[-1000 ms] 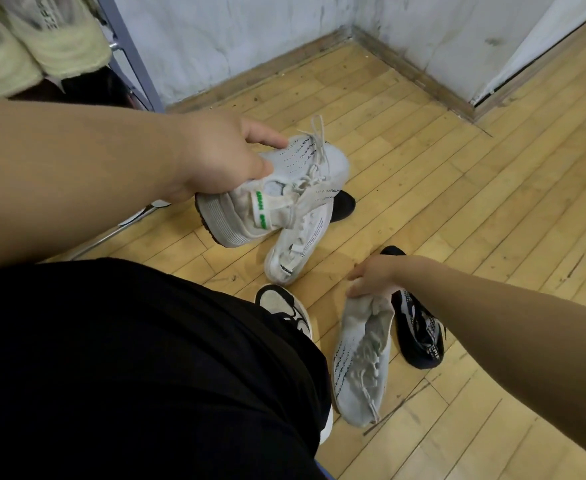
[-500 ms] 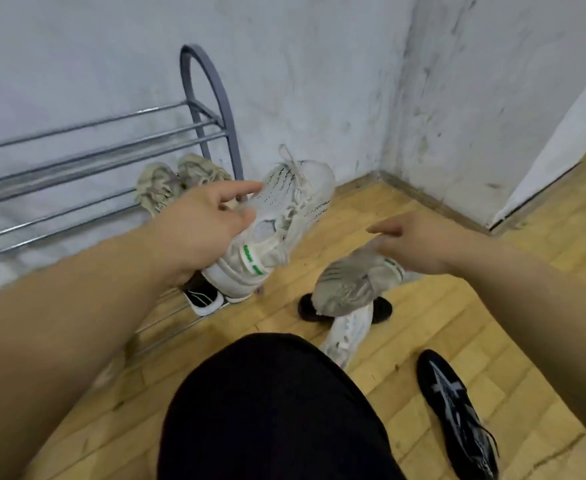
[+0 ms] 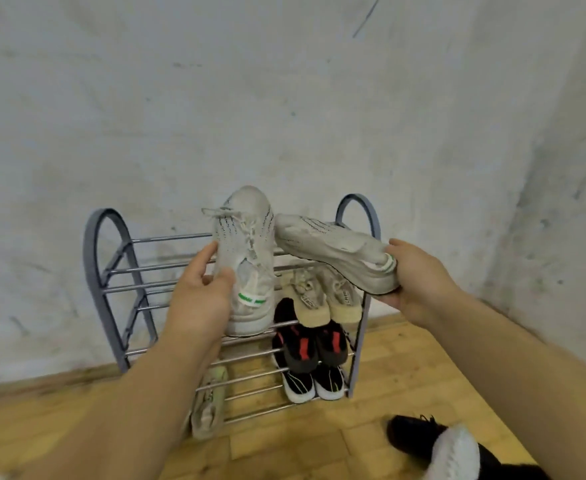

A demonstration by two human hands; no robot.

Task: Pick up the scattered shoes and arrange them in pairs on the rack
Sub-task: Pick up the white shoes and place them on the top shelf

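My left hand (image 3: pixel 201 289) grips a white knit sneaker with a green heel tab (image 3: pixel 246 258), toe pointing up, in front of the grey metal shoe rack (image 3: pixel 109 271). My right hand (image 3: pixel 419 278) holds the matching white sneaker (image 3: pixel 333 251) by its heel, lying on its side with the toe toward the left, over the rack's top tier. A beige pair (image 3: pixel 322 296) sits on a middle tier at the right. Below it stand a black and red pair (image 3: pixel 310 351) and a black and white pair (image 3: pixel 314 384).
A pale green sneaker (image 3: pixel 208 403) leans at the rack's bottom left. On the wooden floor at lower right lie a black shoe (image 3: pixel 413 438) and a white shoe (image 3: pixel 458 452). The rack stands against a scuffed white wall (image 3: pixel 284 98).
My right hand picked the second white sneaker up off the floor. Both hands carried the pair up in front of the rack, and my view swung from the floor to the rack.
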